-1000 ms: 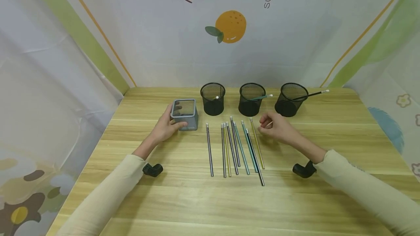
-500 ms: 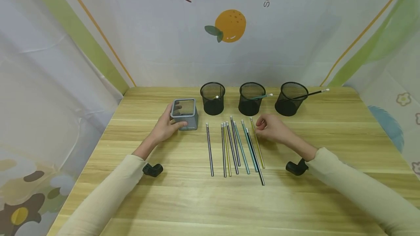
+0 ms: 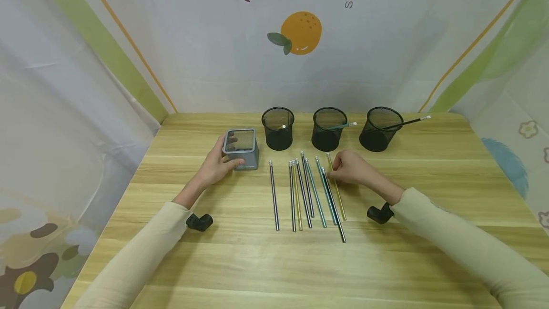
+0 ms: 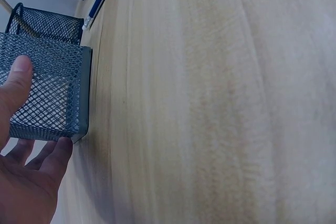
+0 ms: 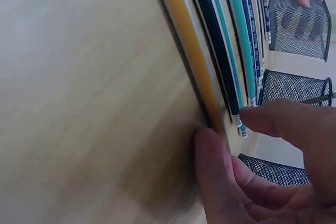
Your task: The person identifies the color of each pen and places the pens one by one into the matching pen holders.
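Remotely, I see the left hand [image 3: 214, 168] gripping a gray mesh box [image 3: 250, 159], square-cornered and edged in smooth flat trim, its thumb laid against one perforated face and its fingers curled round the other side. The box stands on a wooden table [image 3: 257, 271] with pale, streaky grain. Well to the right of the box, I find the right hand [image 3: 349, 167] at the eraser end of a yellow pencil [image 3: 339, 199], the loose one farthest from the box; its thumb and forefinger stand parted on either side, the gap wider than the slender, glossy shaft, and I cannot tell whether a fingertip touches it. Between box and yellow pencil lie more straight, slim pencils: a black pencil [image 3: 336, 216] angled close beside a teal pencil [image 3: 331, 204], a second yellow pencil [image 3: 298, 204] among dark ones, and a dark-striped pencil [image 3: 274, 199] lying apart, closest to the box. Right of the box and slightly farther back, three round cups of black wire mesh form a row: the near cup [image 3: 279, 139], the middle cup [image 3: 326, 141] with a leaning teal shaft [image 3: 343, 127], and the far cup [image 3: 374, 141] with a slanting black shaft [image 3: 407, 123]. Behind the box hangs soft, pale cloth [image 3: 193, 61].
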Demonstrator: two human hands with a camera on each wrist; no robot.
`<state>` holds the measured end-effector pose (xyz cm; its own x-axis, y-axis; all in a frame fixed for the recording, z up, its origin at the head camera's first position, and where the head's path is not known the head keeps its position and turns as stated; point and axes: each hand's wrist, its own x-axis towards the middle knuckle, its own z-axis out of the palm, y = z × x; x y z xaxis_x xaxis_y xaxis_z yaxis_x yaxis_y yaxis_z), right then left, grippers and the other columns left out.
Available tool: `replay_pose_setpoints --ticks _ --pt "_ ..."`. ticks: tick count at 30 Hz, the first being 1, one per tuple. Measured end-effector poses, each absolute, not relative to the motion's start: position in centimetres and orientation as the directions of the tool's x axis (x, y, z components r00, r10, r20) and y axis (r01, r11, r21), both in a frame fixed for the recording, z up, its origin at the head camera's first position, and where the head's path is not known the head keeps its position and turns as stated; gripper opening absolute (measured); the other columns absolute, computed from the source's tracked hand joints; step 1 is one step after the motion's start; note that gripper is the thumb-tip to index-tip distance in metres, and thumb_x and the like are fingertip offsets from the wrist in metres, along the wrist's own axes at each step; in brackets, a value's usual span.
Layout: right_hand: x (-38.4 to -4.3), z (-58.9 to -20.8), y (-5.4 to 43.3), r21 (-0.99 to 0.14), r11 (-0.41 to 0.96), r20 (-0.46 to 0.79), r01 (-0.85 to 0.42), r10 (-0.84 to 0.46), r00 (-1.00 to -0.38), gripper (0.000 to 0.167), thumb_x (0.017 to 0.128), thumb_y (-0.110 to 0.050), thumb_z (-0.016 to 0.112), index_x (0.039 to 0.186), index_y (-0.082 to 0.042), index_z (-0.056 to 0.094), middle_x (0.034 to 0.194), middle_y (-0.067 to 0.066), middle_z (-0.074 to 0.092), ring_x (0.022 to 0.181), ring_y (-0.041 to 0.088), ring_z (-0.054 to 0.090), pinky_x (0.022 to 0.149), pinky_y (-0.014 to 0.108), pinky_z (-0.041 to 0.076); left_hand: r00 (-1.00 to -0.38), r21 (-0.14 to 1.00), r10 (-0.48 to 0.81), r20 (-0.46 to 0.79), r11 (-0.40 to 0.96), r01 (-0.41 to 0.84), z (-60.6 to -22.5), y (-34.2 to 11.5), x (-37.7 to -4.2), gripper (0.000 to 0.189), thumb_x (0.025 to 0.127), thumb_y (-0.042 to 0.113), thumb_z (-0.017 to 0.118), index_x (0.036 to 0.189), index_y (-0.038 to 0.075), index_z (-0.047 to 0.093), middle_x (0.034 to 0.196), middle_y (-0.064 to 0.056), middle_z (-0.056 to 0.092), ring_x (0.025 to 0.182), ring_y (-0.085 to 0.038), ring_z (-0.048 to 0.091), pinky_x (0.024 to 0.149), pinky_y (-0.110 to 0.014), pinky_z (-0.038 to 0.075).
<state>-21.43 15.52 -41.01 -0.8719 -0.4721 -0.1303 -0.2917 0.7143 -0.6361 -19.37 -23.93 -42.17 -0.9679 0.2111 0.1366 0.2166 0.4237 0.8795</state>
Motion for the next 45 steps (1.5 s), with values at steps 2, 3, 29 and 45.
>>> replay_pose_setpoints --ticks 2,3,29,45 --pt "-21.5 -41.0 15.4 -0.604 0.743 -0.146 -0.289 -0.459 -0.876 0.023 0.088 -0.012 0.078 0.081 0.000 0.060 0.068 0.006 0.063 0.054 0.016 0.061 0.058 0.031 0.051 -0.967 0.883 0.215 0.136 0.417 0.216 -42.2 -23.8 -19.4 0.088 0.092 0.000 0.074 0.160 0.003 0.018 0.148 -0.028 0.040 0.138 -0.047 0.039 0.113 -0.055 0.035" --pt "-21.5 -41.0 15.4 -0.592 0.755 -0.157 -0.283 -0.453 -0.878 0.023 0.088 -0.013 0.078 0.080 -0.001 0.060 0.068 0.006 0.063 0.054 0.015 0.061 0.058 0.031 0.051 -0.966 0.884 0.220 0.137 0.412 0.219 -42.2 -23.8 -19.4 0.088 0.092 0.001 0.074 0.160 0.003 0.018 0.148 -0.028 0.040 0.138 -0.047 0.039 0.112 -0.055 0.036" --pt "-21.6 -40.8 14.9 -0.615 0.764 -0.255 -0.196 -0.428 -0.867 0.025 0.087 -0.004 0.074 0.068 -0.005 0.057 0.058 0.006 0.063 0.051 0.018 0.067 0.061 0.026 0.056 -0.967 0.889 0.216 0.133 0.405 0.213 -42.1 -24.0 -19.2 0.090 0.093 0.000 0.073 0.161 0.003 0.015 0.147 -0.028 0.041 0.138 -0.047 0.039 0.113 -0.056 0.034" --pt "-21.2 -40.1 16.2 -0.716 0.684 -0.260 -0.140 -0.448 -0.855 0.012 0.086 0.004 0.069 0.087 0.005 0.057 0.068 0.011 0.064 0.056 0.018 0.066 0.055 0.031 0.060 -0.967 0.885 0.216 0.136 0.413 0.217 -42.3 -24.0 -19.3 0.089 0.092 0.001 0.074 0.160 0.004 0.017 0.147 -0.027 0.041 0.138 -0.047 0.039 0.112 -0.056 0.036"
